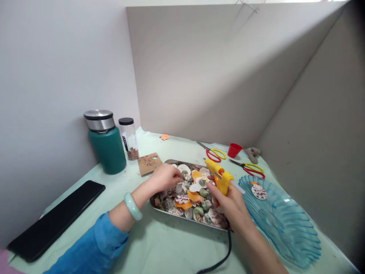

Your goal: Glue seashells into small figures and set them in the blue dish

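Note:
My left hand (169, 177), a pale green bangle (132, 206) on its wrist, is over the left part of a metal tray (182, 217) filled with seashells. Its fingers are curled and pinched together at the shells; whatever is between them is hidden. My right hand (228, 201) grips a yellow hot glue gun (219, 176) above the tray's right side, nozzle pointing away to the upper left. Close to the right fingertips is a white shell piece (196, 187); I cannot tell whether they touch it. Orange, green and striped shells lie around it.
Right of the tray sits a blue scalloped plate (285, 228) holding a striped shell (259, 191). Behind are scissors (215, 154), more scissors (251, 169) and a red cup (234, 150). A green flask (107, 148), clear jar (129, 140), brown card (149, 163) and black slab (57, 219) stand left.

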